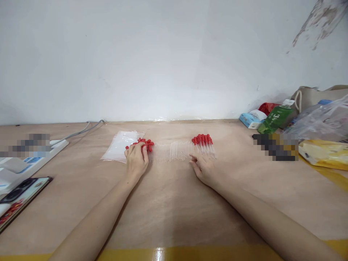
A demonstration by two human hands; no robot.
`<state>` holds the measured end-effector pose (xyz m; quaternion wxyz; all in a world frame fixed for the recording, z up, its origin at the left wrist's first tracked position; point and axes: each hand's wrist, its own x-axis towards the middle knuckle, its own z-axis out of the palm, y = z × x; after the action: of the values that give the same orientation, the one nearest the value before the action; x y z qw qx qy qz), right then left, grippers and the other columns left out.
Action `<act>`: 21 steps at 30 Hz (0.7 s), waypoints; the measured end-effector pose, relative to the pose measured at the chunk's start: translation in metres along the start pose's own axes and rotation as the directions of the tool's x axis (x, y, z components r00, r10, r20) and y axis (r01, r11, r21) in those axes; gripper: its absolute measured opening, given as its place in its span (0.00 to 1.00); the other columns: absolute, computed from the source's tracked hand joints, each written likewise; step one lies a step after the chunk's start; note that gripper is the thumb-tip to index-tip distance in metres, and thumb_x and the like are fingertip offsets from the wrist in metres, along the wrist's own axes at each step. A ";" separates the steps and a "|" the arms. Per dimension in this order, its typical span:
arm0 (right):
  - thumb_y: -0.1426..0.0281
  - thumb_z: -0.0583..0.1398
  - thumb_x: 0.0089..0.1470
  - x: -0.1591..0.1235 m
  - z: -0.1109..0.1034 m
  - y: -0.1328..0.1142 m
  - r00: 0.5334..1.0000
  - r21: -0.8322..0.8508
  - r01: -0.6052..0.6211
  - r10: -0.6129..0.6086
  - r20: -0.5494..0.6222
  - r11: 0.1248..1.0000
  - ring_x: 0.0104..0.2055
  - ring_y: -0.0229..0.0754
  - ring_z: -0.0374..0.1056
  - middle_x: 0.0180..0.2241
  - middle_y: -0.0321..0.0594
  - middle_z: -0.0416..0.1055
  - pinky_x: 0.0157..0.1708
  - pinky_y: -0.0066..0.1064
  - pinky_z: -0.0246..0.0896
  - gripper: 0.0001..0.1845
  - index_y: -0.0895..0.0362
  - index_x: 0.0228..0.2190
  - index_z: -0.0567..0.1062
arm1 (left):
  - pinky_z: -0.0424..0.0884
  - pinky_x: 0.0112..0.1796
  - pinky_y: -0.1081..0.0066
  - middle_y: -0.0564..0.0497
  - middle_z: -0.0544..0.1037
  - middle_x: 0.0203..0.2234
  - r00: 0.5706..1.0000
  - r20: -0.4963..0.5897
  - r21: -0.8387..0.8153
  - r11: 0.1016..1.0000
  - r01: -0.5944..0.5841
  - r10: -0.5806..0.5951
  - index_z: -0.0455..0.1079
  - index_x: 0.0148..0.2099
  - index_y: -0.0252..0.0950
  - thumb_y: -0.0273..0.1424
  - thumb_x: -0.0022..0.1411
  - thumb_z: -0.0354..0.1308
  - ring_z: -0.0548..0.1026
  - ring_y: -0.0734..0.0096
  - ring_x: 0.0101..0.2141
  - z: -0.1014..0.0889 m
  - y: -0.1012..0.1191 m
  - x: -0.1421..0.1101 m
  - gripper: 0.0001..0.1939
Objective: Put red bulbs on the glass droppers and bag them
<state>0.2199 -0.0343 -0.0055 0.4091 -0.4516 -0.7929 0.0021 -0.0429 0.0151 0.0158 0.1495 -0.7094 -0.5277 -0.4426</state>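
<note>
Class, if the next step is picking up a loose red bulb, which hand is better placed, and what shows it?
Probably the left hand: it is right at the loose red bulbs, while the right hand is farther off, beyond most of the clear tubes.

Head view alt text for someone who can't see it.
A left hand at a pile of red caps and a right hand near a row of thin clear tubes on a brown table; red-capped tubes lie just beyond the right hand. Pale plastic bags lie by the left hand, a power strip and phone farther left, a green bottle at right.
</note>
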 end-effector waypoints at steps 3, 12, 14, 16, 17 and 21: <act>0.71 0.48 0.56 0.000 0.002 0.002 0.999 0.001 0.026 -0.026 0.029 1.000 0.36 0.41 0.64 0.34 0.44 0.68 0.37 0.34 0.58 0.14 0.57 0.43 0.67 | 0.66 0.38 0.64 0.46 0.73 0.36 0.990 0.116 -0.321 0.940 0.117 -0.084 0.64 0.42 0.35 0.28 0.60 0.45 0.71 0.65 0.38 0.000 0.021 -0.013 0.10; 0.70 0.50 0.56 0.001 0.001 -0.001 0.999 0.078 0.023 -0.026 0.041 0.997 0.31 0.37 0.63 0.29 0.40 0.67 0.35 0.31 0.57 0.09 0.56 0.33 0.70 | 0.60 0.22 0.79 0.56 0.70 0.20 0.784 0.610 -0.593 0.591 0.548 -0.114 0.64 0.33 0.34 0.33 0.52 0.58 0.66 0.80 0.20 0.010 0.063 -0.043 0.08; 0.70 0.50 0.55 0.001 0.001 -0.003 0.997 0.083 0.042 -0.047 0.053 0.996 0.32 0.37 0.63 0.29 0.39 0.67 0.35 0.30 0.56 0.09 0.56 0.33 0.70 | 0.57 0.20 0.80 0.57 0.68 0.18 0.781 0.615 -0.577 0.616 0.537 -0.105 0.64 0.31 0.34 0.34 0.53 0.57 0.63 0.81 0.18 0.009 0.063 -0.042 0.08; 0.70 0.51 0.55 0.001 0.001 -0.004 0.995 0.083 0.058 -0.064 0.073 0.995 0.31 0.37 0.62 0.29 0.39 0.67 0.35 0.30 0.55 0.09 0.56 0.34 0.70 | 0.57 0.21 0.80 0.57 0.67 0.17 0.781 0.618 -0.571 0.630 0.527 -0.093 0.63 0.31 0.34 0.34 0.54 0.56 0.64 0.81 0.19 0.008 0.063 -0.042 0.08; 0.70 0.50 0.55 0.001 0.001 -0.005 0.994 0.082 0.067 -0.074 0.083 0.994 0.31 0.37 0.62 0.29 0.39 0.68 0.35 0.30 0.55 0.09 0.56 0.34 0.70 | 0.58 0.21 0.79 0.57 0.68 0.18 0.782 0.617 -0.576 0.626 0.526 -0.089 0.63 0.32 0.34 0.34 0.54 0.56 0.65 0.80 0.19 0.008 0.062 -0.042 0.08; 0.70 0.50 0.56 0.000 0.002 -0.005 0.985 0.098 0.121 -0.132 0.114 0.988 0.32 0.36 0.63 0.30 0.39 0.69 0.36 0.31 0.53 0.10 0.57 0.34 0.70 | 0.65 0.26 0.77 0.52 0.74 0.29 0.810 0.579 -0.630 0.577 0.520 -0.096 0.61 0.42 0.35 0.33 0.54 0.56 0.72 0.75 0.27 0.011 0.061 -0.043 0.13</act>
<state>0.2150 -0.0363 -0.0052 0.3799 -0.3802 -0.8423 0.0393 0.0140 -0.0286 -0.0085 -0.3847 -0.6830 -0.4279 -0.4499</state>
